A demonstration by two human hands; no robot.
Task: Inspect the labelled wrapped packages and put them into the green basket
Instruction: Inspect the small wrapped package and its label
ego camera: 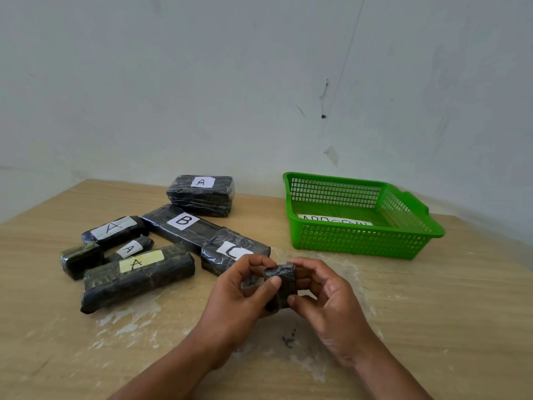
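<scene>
Both hands hold one small black wrapped package [284,281] above the middle of the wooden table; no label shows on it. My left hand [239,295] pinches its left side with thumb and fingers, and my right hand [331,301] grips its right side. On the table to the left lie several black wrapped packages: a thick one labelled A [202,194] at the back, a long one labelled B [181,226], one labelled C [233,252] just behind my left hand, and others labelled A [138,275]. The green basket [360,241] stands at the right rear.
A white paper strip with writing [334,220] lies in the basket's bottom. A small unlabelled dark package [80,258] sits at the far left of the group. The table's back edge meets a pale wall. Whitish scuffs and a small dark mark [288,339] are on the tabletop near my wrists.
</scene>
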